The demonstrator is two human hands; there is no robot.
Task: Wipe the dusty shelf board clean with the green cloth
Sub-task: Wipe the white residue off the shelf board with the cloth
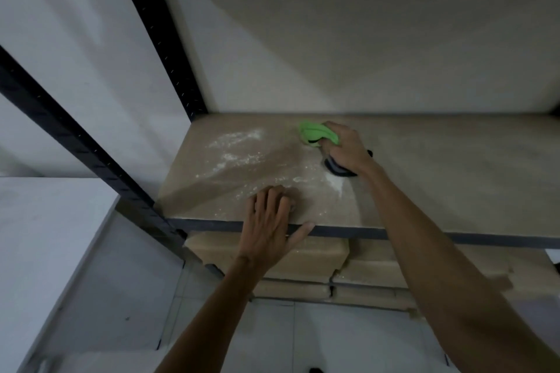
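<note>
The shelf board (439, 166) is a tan panel in a black metal rack, with white dust (233, 145) scattered over its left half and a denser patch near the middle. My right hand (348, 148) reaches over the board and is closed on the bunched green cloth (316, 133), which sticks out to the left of my fingers. A dark object (336, 171) shows under that wrist; I cannot tell what it is. My left hand (269, 227) lies flat on the board's front edge, fingers spread, holding nothing.
A black slotted upright (163, 39) stands at the board's back left and another (75, 136) at the front left. Tan wrapped bundles (318, 263) are stacked on the shelf below. White walls lie behind and to the left, a tiled floor (303, 336) below.
</note>
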